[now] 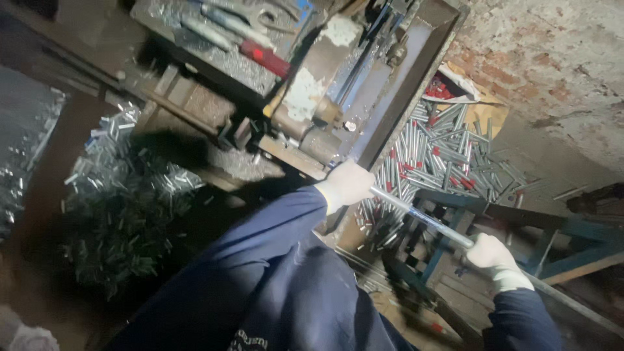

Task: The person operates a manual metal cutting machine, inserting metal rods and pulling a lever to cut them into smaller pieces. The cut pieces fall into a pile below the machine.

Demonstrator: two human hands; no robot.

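- Two gloved hands hold one long metal rod (422, 218): the left hand (348, 184) has its grip clamped around the upper end, close against the machine (325, 97), and the right hand (491, 252) has its grip clamped around the rod lower down.
- The rod's long axis runs on a diagonal, from upper left at the machine down to lower right, where its dark tail passes behind the right hand and on to the picture's edge.
- A heap of short cut tubes (448, 156), grey with some red ends, lies just behind the rod, against a brick wall (552, 65); a crumpled yellowish sheet (484, 114) sits at its top.
- A blue-painted metal frame (572, 250) stands under and beside the right hand, its bars crossing close beneath the rod.
- The machine's angled steel channel (416, 71) borders the left hand on its upper right, leaving little room there.
- A second pile of shiny short pieces (123, 188) lies well apart on the left, in shadow.
- A red-handled tool (263, 58) rests on the machine's chip-strewn top.
- The dark blue sleeves (273, 273) fill the lower middle; the space between the two hands along the rod is open.
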